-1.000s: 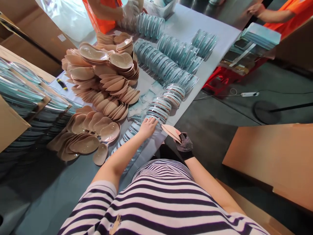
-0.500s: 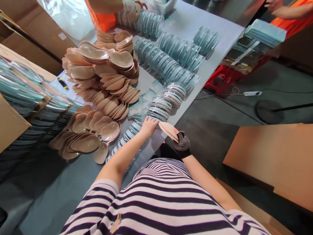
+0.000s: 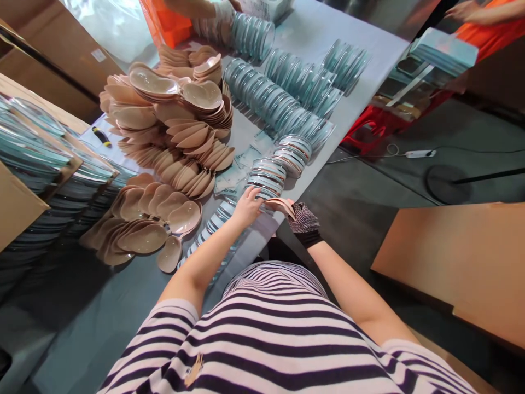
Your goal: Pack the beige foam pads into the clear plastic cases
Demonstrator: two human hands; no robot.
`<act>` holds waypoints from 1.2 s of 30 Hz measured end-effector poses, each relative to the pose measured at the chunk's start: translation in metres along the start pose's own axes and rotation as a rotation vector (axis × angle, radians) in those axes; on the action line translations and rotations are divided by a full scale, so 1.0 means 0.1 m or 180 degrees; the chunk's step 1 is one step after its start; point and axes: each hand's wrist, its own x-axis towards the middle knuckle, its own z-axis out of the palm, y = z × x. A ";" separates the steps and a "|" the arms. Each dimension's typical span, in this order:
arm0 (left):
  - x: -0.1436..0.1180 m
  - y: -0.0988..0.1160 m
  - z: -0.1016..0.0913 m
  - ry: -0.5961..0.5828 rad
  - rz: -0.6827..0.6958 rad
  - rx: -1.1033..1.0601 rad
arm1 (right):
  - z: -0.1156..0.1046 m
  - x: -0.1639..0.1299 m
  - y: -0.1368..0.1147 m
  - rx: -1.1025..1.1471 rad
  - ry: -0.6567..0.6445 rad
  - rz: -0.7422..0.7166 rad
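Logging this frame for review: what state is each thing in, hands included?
left hand: bare, resting on the clear packs
right hand: gloved, holding a beige pad
beige pad: held at the table edge
clear packs: stacked in a row, lying on the table
loose beige pads: heaped in overlapping piles

floor (image 3: 369, 208): dark grey concrete | table (image 3: 369, 60): pale cloth | cardboard boxes (image 3: 451, 262) right | red stool (image 3: 369, 128)

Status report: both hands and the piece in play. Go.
Left hand bare, resting on clear tray row. Right hand gloved, gripping beige pad at table edge. Pad touches left fingers. Pad piles lie apart, left of both hands.
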 end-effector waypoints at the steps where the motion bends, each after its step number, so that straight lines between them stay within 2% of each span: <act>1: -0.01 0.01 0.00 0.0001 -0.0117 -0.0011 | 0.00 -0.05 -0.02 -0.0004 -0.0054 -0.0013; 4: -0.02 0.05 0.00 -0.0133 -0.0387 -0.0130 | 0.08 -0.16 -0.13 -0.0033 -0.0209 -0.0076; 6: -0.03 0.07 -0.01 -0.0189 -0.0419 -0.0329 | 0.17 -0.13 -0.20 -0.0064 -0.0303 -0.0128; 10: -0.03 0.06 -0.04 -0.0175 -0.0240 -0.0661 | 0.30 0.18 -0.25 0.0032 -0.0547 -0.0567; 13: -0.02 0.06 -0.05 -0.0062 -0.0556 -0.0479 | 0.27 0.34 -0.20 0.0133 -0.0588 -0.0824; 16: 0.01 0.11 -0.07 -0.0179 -0.1089 -0.0162 | 0.19 0.29 -0.13 -0.0011 -0.0560 -0.0522; 18: 0.03 0.15 -0.09 -0.0367 -0.1203 -0.0163 | 0.16 0.22 -0.12 -0.0122 -0.0580 -0.0248; 21: 0.06 0.17 -0.12 -0.0519 -0.1197 -0.0289 | 0.23 0.21 -0.14 -0.0060 -0.0505 -0.0075; 24: 0.06 0.15 -0.13 -0.0596 -0.1161 -0.0338 | 0.39 0.31 -0.16 0.0138 -0.0469 -0.0068; 28: 0.03 0.11 -0.11 -0.0616 -0.0956 -0.0141 | 0.57 0.43 -0.14 0.0400 -0.0462 0.0059; 33: 0.06 0.08 -0.12 -0.0844 -0.1177 -0.0387 | 0.50 0.47 -0.19 0.0408 -0.0653 0.0137; 36: 0.10 0.10 -0.10 -0.0792 -0.1253 -0.0393 | 0.40 0.46 -0.26 0.0385 -0.0808 0.0075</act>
